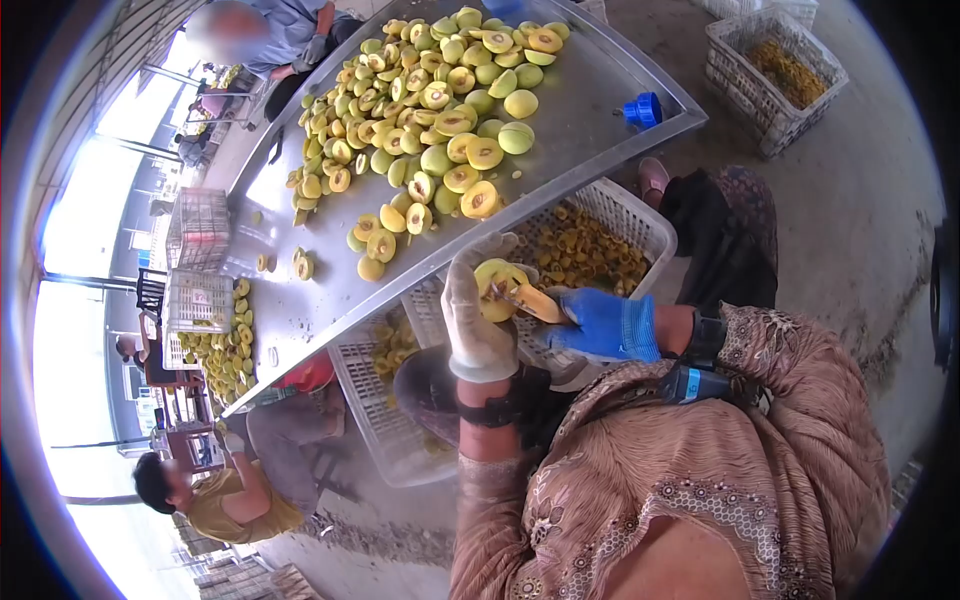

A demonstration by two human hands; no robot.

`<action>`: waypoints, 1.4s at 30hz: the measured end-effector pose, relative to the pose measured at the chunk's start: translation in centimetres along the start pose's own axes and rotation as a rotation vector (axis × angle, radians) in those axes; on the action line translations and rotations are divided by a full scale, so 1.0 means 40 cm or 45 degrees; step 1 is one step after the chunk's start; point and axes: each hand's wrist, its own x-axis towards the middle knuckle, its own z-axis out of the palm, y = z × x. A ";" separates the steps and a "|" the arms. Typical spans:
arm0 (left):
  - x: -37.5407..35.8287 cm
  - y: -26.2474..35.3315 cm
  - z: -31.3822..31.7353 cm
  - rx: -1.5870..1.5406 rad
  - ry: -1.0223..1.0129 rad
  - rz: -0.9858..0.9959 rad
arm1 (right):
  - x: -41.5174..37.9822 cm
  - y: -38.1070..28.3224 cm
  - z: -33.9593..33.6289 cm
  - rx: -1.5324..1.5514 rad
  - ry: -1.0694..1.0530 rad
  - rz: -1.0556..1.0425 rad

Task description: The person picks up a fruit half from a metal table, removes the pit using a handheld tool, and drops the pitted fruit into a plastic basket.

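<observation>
My left hand (472,318), in a white glove, is closed around a yellow-green peach half (495,276) with a brownish centre. My right hand (604,322), in a blue glove, grips a pitting tool by its light wooden handle (538,303). The tool's tip meets the fruit; its exact shape is hard to make out. Below my hands stands a white plastic crate (655,235) with many brown-orange pits and scraps (585,250). Ahead, a heap of halved peaches (430,120) lies on the metal table (590,90), several showing their pits.
A blue plastic cap-like piece (643,111) sits near the table's right corner. Another crate of scraps (785,75) is on the floor at right. A lower crate (385,440) stands left of my knees. Co-workers sit across the table (285,35) and at the left (240,495).
</observation>
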 end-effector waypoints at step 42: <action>-0.002 0.032 0.025 0.296 -0.220 0.013 | -0.055 -0.036 -0.107 1.322 -0.764 0.471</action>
